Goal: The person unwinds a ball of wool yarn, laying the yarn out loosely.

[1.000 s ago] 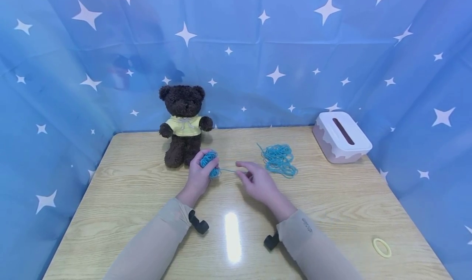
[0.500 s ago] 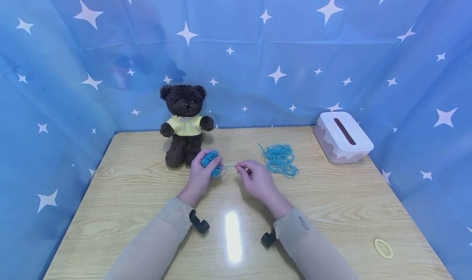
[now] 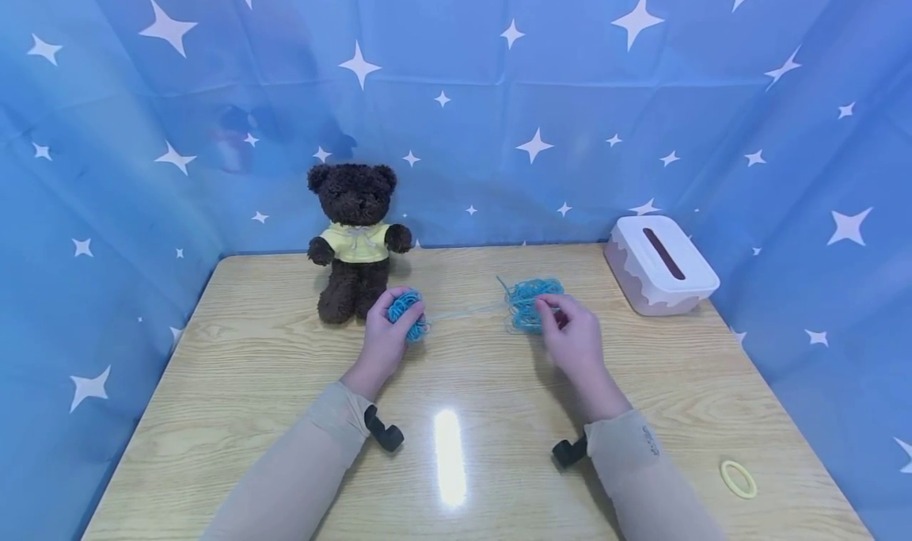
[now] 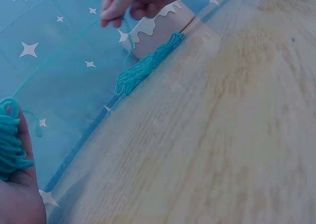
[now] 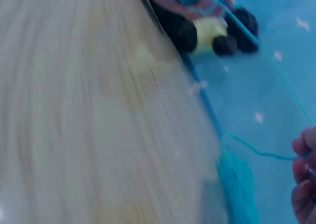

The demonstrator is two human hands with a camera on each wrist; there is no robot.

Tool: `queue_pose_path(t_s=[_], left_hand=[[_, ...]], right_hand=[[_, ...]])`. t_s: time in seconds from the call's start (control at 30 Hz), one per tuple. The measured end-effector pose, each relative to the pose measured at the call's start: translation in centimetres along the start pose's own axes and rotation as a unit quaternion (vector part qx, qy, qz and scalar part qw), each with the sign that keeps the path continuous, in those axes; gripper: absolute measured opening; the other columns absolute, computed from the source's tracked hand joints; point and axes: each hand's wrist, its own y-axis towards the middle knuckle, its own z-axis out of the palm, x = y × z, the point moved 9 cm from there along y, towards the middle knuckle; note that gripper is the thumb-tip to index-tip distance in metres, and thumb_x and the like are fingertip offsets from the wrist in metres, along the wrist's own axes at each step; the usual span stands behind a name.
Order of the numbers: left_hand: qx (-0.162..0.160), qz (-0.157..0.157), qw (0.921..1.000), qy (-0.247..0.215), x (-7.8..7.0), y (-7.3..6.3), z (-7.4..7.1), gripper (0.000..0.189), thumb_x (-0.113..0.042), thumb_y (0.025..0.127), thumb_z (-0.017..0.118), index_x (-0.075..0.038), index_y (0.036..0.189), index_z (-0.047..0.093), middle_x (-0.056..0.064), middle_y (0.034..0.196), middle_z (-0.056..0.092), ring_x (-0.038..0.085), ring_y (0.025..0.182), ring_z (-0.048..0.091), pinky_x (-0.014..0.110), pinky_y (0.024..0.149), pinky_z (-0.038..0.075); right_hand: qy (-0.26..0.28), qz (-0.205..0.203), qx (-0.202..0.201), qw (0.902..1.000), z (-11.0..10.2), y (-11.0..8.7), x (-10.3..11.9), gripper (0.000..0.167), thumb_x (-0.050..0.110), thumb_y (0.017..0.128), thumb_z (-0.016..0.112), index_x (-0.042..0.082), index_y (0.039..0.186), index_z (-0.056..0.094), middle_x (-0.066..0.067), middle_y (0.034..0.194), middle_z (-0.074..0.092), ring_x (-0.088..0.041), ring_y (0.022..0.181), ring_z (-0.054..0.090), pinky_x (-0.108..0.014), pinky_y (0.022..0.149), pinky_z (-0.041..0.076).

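Note:
My left hand [image 3: 387,331] grips a small ball of teal yarn [image 3: 404,313] near the teddy bear's feet, the thumb laid across its front. A single strand [image 3: 466,311] runs from this ball to my right hand [image 3: 573,335], which pinches it between thumb and fingertips. That strand also shows stretched up to the right fingers in the left wrist view. Below the right hand lies a loose heap of teal yarn [image 3: 526,291] on the table, partly hidden by the hand. From the heap a piece of yarn [image 5: 261,152] rises to the right fingers.
A dark brown teddy bear [image 3: 352,200] in a yellow top stands at the back left of the wooden table [image 3: 235,351]. At the back right is a white-lidded tissue box [image 3: 666,264]. A pale yellow ring [image 3: 738,479] lies front right. Behind hangs a blue starry curtain [image 3: 456,145].
My right hand first closed its fingertips on the strand beside the ball, then moved right over the yarn heap, drawing the strand out long. The left hand stays nearly in place with the ball.

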Motion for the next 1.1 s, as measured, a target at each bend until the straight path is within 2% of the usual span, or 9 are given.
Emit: queue_pose_path(t_s=[0.13, 0.33, 0.43, 0.53, 0.67, 0.77, 0.9, 1.0, 1.1], left_hand=[[-0.016, 0.008, 0.9995, 0.025, -0.3, 0.0, -0.3, 0.014, -0.004, 0.106, 0.069, -0.001, 0.118, 0.064, -0.005, 0.092, 0.072, 0.014, 0.081, 0.07, 0.022, 0.073, 0.062], [-0.028, 0.012, 0.9979, 0.056, -0.4, 0.1, -0.8, 0.017, -0.009, 0.106, 0.072, -0.001, 0.119, 0.065, -0.007, 0.09, 0.072, 0.011, 0.079, 0.068, 0.021, 0.071, 0.059], [-0.034, 0.009, 0.9974, 0.062, -0.3, 0.0, -0.9, 0.014, -0.011, 0.106, 0.072, -0.005, 0.117, 0.066, -0.008, 0.091, 0.071, 0.01, 0.079, 0.067, 0.021, 0.071, 0.058], [-0.035, 0.006, 0.997, 0.068, -0.3, 0.0, -0.9, 0.014, -0.013, 0.106, 0.073, -0.006, 0.116, 0.067, -0.008, 0.092, 0.071, 0.009, 0.079, 0.067, 0.021, 0.071, 0.058], [-0.034, 0.0, 0.9975, 0.062, -0.2, 0.1, -0.8, 0.016, -0.012, 0.105, 0.073, -0.004, 0.117, 0.066, -0.007, 0.094, 0.071, 0.009, 0.08, 0.068, 0.021, 0.072, 0.059], [-0.032, -0.006, 0.9979, 0.057, -0.2, 0.0, -0.7, 0.016, -0.011, 0.105, 0.073, -0.004, 0.117, 0.066, -0.008, 0.095, 0.071, 0.009, 0.08, 0.069, 0.021, 0.072, 0.06], [-0.033, -0.007, 0.9977, 0.059, -0.2, -0.1, -0.6, 0.014, -0.011, 0.105, 0.074, -0.006, 0.116, 0.067, -0.008, 0.095, 0.072, 0.009, 0.08, 0.069, 0.021, 0.073, 0.06], [-0.035, -0.005, 0.9975, 0.061, -0.3, -0.1, -0.6, 0.013, -0.011, 0.105, 0.074, -0.006, 0.116, 0.068, -0.007, 0.097, 0.073, 0.009, 0.08, 0.069, 0.021, 0.073, 0.06], [-0.036, -0.004, 0.9975, 0.061, -0.2, -0.1, -0.6, 0.014, -0.012, 0.105, 0.074, -0.006, 0.116, 0.068, -0.008, 0.098, 0.072, 0.009, 0.081, 0.069, 0.021, 0.074, 0.06]], right_hand=[[-0.03, 0.048, -0.01, 0.9984, -2.1, 0.0, -2.9, 0.018, 0.017, 0.107, 0.073, 0.005, 0.115, 0.083, -0.015, 0.093, 0.08, 0.0, 0.067, 0.056, -0.012, 0.059, 0.044], [-0.103, 0.106, 0.007, 0.989, -4.2, -0.1, -6.3, 0.02, 0.02, 0.107, 0.072, 0.007, 0.117, 0.084, -0.017, 0.107, 0.084, -0.017, 0.077, 0.067, -0.019, 0.067, 0.048], [-0.129, 0.134, 0.036, 0.9819, -4.7, -0.3, -7.7, 0.022, 0.02, 0.108, 0.07, 0.005, 0.116, 0.084, -0.019, 0.109, 0.083, -0.028, 0.084, 0.074, -0.03, 0.071, 0.053], [-0.151, 0.152, 0.078, 0.9737, -4.5, -0.5, -8.4, 0.025, 0.023, 0.108, 0.069, 0.004, 0.118, 0.083, -0.022, 0.116, 0.082, -0.038, 0.101, 0.077, -0.046, 0.084, 0.06], [-0.172, 0.147, 0.137, 0.9643, -3.3, -0.7, -8.3, 0.03, 0.027, 0.108, 0.068, 0.004, 0.124, 0.081, -0.026, 0.126, 0.078, -0.044, 0.117, 0.073, -0.061, 0.1, 0.057], [-0.178, 0.134, 0.138, 0.9651, -2.8, -0.8, -7.7, 0.031, 0.024, 0.108, 0.067, 0.002, 0.127, 0.078, -0.025, 0.119, 0.076, -0.041, 0.108, 0.072, -0.057, 0.092, 0.058], [-0.148, 0.099, 0.123, 0.9762, -2.0, -0.9, -5.9, 0.025, 0.023, 0.109, 0.066, 0.003, 0.12, 0.076, -0.017, 0.104, 0.076, -0.031, 0.091, 0.07, -0.044, 0.078, 0.056], [-0.122, 0.057, 0.16, 0.9779, 0.0, -1.3, -4.3, 0.022, 0.027, 0.109, 0.068, 0.008, 0.115, 0.076, -0.011, 0.102, 0.078, -0.025, 0.09, 0.071, -0.044, 0.081, 0.058], [-0.121, 0.025, 0.203, 0.9714, 2.1, -1.7, -3.2, 0.021, 0.03, 0.109, 0.07, 0.012, 0.114, 0.078, -0.008, 0.104, 0.08, -0.024, 0.093, 0.072, -0.048, 0.087, 0.06]])
